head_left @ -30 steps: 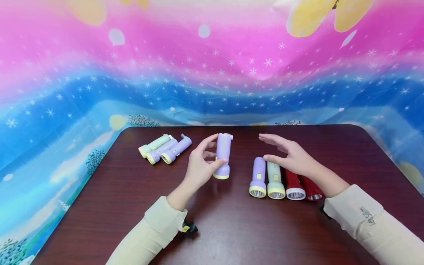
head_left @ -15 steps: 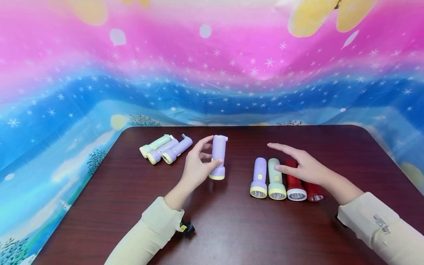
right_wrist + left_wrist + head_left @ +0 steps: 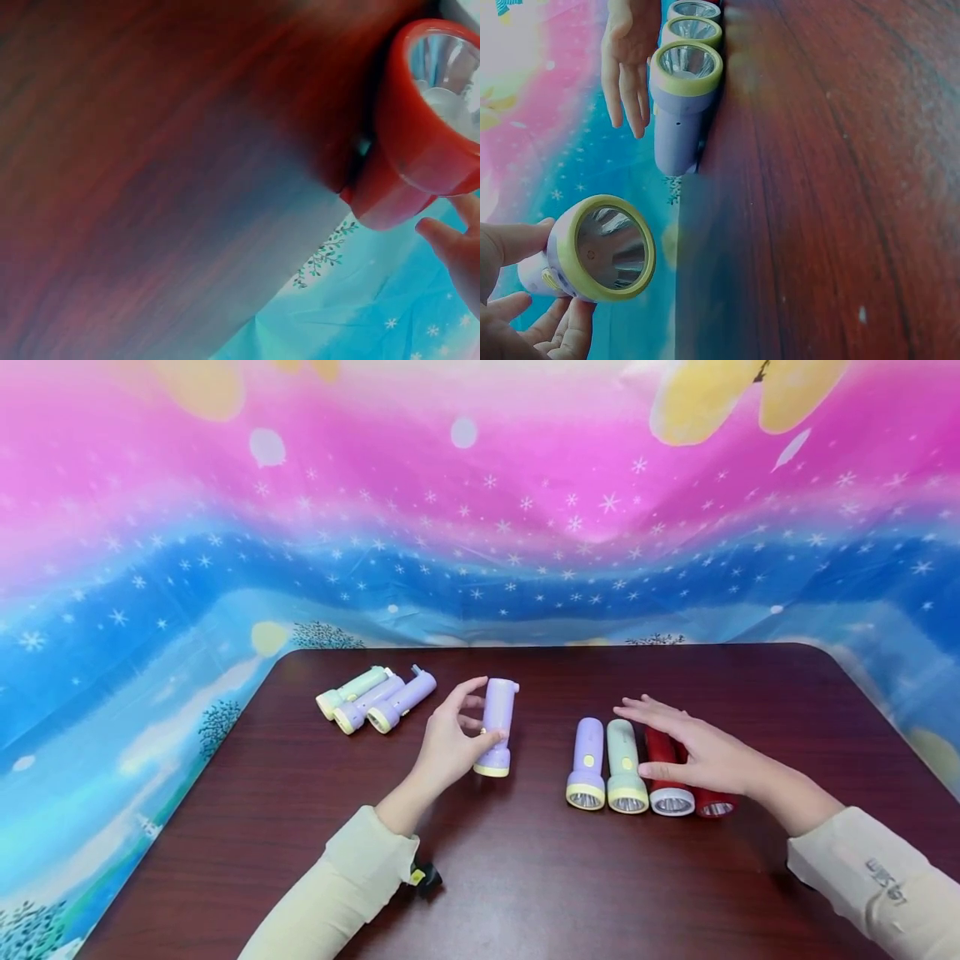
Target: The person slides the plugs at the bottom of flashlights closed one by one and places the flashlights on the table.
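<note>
Tilted slightly with its yellow-rimmed lens end down, a purple flashlight (image 3: 498,714) is pinched between the thumb and fingers of my left hand (image 3: 442,747), just over the table. The left wrist view shows its reflector facing the camera. My right hand (image 3: 701,750) hovers with extended fingers over the right-hand row. That row has a purple flashlight (image 3: 588,764), a pale green flashlight (image 3: 624,766), a red flashlight with a white rim (image 3: 671,800) and an all-red flashlight (image 3: 716,803). My right hand partly covers the two red ones.
At the back left of the dark wooden table (image 3: 510,877) lie a pale green flashlight (image 3: 352,687) and two purple ones, slanted side by side. A patterned pink and blue cloth (image 3: 480,560) hangs behind the table edge.
My left hand has shifted slightly left and lower with the purple flashlight. My right hand has moved right and down, from above the green flashlight toward the red ones.
</note>
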